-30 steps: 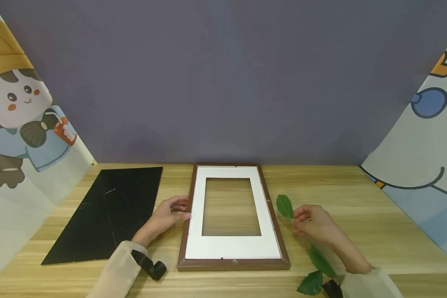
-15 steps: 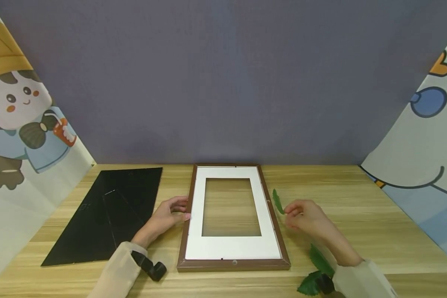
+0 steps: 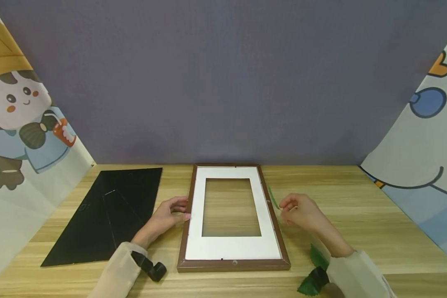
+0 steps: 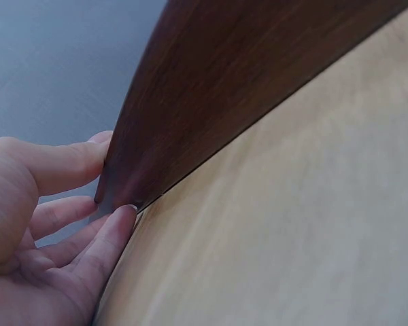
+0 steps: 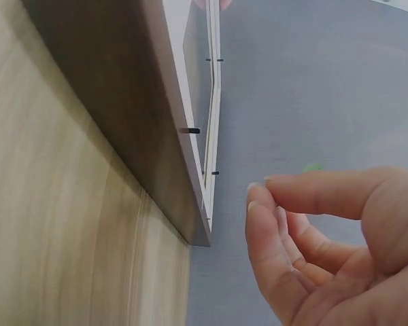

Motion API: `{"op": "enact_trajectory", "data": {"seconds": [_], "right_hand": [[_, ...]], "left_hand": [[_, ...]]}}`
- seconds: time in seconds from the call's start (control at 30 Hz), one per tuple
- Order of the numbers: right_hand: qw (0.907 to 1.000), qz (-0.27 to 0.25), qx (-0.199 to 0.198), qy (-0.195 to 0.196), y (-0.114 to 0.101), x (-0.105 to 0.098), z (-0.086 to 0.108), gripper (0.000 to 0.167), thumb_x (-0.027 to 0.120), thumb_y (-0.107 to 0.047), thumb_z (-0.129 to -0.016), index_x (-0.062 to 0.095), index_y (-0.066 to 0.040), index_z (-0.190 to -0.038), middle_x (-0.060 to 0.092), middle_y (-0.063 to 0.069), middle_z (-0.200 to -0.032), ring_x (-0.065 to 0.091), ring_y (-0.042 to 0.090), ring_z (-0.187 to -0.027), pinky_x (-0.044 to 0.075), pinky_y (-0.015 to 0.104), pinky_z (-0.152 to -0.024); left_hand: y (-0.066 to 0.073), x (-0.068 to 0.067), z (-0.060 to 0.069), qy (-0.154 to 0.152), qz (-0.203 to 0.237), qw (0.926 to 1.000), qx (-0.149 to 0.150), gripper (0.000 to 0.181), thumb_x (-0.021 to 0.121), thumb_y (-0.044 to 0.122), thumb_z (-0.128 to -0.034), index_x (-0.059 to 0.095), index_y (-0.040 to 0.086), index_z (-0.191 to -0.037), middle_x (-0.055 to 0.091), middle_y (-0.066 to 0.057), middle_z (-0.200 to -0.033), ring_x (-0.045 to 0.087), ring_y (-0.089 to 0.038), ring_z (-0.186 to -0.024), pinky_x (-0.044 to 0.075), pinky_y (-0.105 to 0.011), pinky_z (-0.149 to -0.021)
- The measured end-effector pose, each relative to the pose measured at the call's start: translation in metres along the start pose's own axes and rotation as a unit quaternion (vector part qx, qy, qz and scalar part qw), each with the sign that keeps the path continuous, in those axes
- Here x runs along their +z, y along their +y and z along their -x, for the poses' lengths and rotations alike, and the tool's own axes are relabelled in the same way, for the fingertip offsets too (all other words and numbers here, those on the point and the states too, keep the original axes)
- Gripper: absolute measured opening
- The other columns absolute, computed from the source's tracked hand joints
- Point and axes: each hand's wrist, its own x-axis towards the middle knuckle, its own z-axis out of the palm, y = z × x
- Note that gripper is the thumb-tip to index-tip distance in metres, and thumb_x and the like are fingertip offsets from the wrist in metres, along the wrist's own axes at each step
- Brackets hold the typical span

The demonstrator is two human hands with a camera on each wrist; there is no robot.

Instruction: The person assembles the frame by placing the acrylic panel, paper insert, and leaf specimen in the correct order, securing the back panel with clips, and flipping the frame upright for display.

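A brown picture frame (image 3: 234, 265) lies on the wooden table, with a white mat (image 3: 232, 248) inside it around a rectangular opening. My left hand (image 3: 167, 215) holds the frame's left edge, thumb at the top of the rim and fingers against the side, as the left wrist view also shows. Right of the frame, my right hand (image 3: 301, 211) pinches a green leaf (image 3: 272, 198) by its lower end, above the table. The leaf stands nearly edge-on, close to the frame's right side. In the right wrist view only a bit of green shows behind the fingers.
A black backing board (image 3: 104, 215) with a stand outline lies at the left. More green leaves (image 3: 318, 256) lie at the front right, partly hidden by the right wrist's camera and sleeve. A grey panel (image 3: 223, 82) rises behind the table (image 3: 320, 178), between printed side walls.
My right hand has moved left and slightly away from me with the leaf, bringing it near the frame. The leaf has turned from face-on to edge-on. My left hand has stayed put.
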Motion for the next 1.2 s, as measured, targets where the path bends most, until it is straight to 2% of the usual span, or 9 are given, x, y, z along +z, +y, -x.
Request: {"op": "enact_trajectory", "data": {"seconds": [0.17, 0.33, 0.6, 0.77, 0.93, 1.2], "right_hand": [[0.9999, 0.001, -0.009, -0.004, -0.004, 0.000, -0.005, 0.024, 0.062, 0.003, -0.076, 0.059, 0.010, -0.099, 0.058, 0.010, -0.080, 0.057, 0.016, -0.068, 0.053, 0.025, -0.060], [0.9994, 0.030, -0.014, 0.004, -0.010, 0.004, -0.011, 0.021, 0.064, 0.002, -0.076, 0.061, 0.007, -0.095, 0.059, 0.010, -0.079, 0.056, 0.015, -0.065, 0.050, 0.025, -0.055], [0.9977, 0.064, -0.022, 0.007, -0.018, 0.006, -0.021, 0.016, 0.067, 0.001, -0.075, 0.063, 0.004, -0.090, 0.060, 0.008, -0.078, 0.055, 0.015, -0.068, 0.048, 0.023, -0.056], [0.9976, 0.066, -0.020, 0.001, -0.022, 0.010, -0.028, 0.014, 0.066, 0.002, -0.073, 0.063, 0.003, -0.087, 0.059, 0.008, -0.077, 0.054, 0.015, -0.067, 0.047, 0.023, -0.055], [0.9969, 0.075, -0.022, -0.002, -0.024, 0.013, -0.038, 0.014, 0.066, 0.002, -0.073, 0.065, 0.004, -0.086, 0.060, 0.007, -0.074, 0.054, 0.013, -0.063, 0.046, 0.023, -0.054], [0.9964, 0.078, -0.029, -0.016, -0.028, 0.017, -0.050, 0.015, 0.065, 0.003, -0.073, 0.066, 0.007, -0.088, 0.062, 0.009, -0.075, 0.056, 0.013, -0.064, 0.048, 0.023, -0.058]], "left_hand": [[0.000, 0.000, 0.000, -0.001, -0.001, 1.0000, 0.001, 0.059, 0.071, 0.008, -0.0840, 0.045, -0.007, -0.135, 0.054, -0.026, -0.128, 0.056, -0.032, -0.111, 0.050, -0.031, -0.086], [0.000, 0.000, 0.000, 0.002, -0.003, 1.0000, -0.001, 0.059, 0.071, 0.008, -0.0837, 0.046, -0.007, -0.135, 0.054, -0.026, -0.128, 0.056, -0.033, -0.111, 0.050, -0.030, -0.086], [0.000, 0.000, -0.001, 0.000, -0.001, 1.0000, -0.001, 0.059, 0.071, 0.008, -0.0837, 0.046, -0.007, -0.135, 0.054, -0.026, -0.128, 0.056, -0.033, -0.111, 0.050, -0.024, -0.083], [0.000, 0.000, 0.000, -0.006, -0.001, 0.9999, 0.009, 0.059, 0.071, 0.008, -0.0839, 0.045, -0.009, -0.135, 0.053, -0.028, -0.128, 0.056, -0.033, -0.110, 0.049, -0.024, -0.082], [-0.001, 0.000, 0.000, -0.004, 0.001, 1.0000, 0.004, 0.059, 0.071, 0.008, -0.0839, 0.045, -0.008, -0.135, 0.054, -0.027, -0.128, 0.056, -0.032, -0.110, 0.049, -0.022, -0.082], [0.000, -0.001, 0.000, -0.010, 0.004, 0.9999, 0.010, 0.060, 0.070, 0.008, -0.0847, 0.043, -0.009, -0.136, 0.052, -0.028, -0.129, 0.056, -0.035, -0.111, 0.049, -0.022, -0.081]]}}
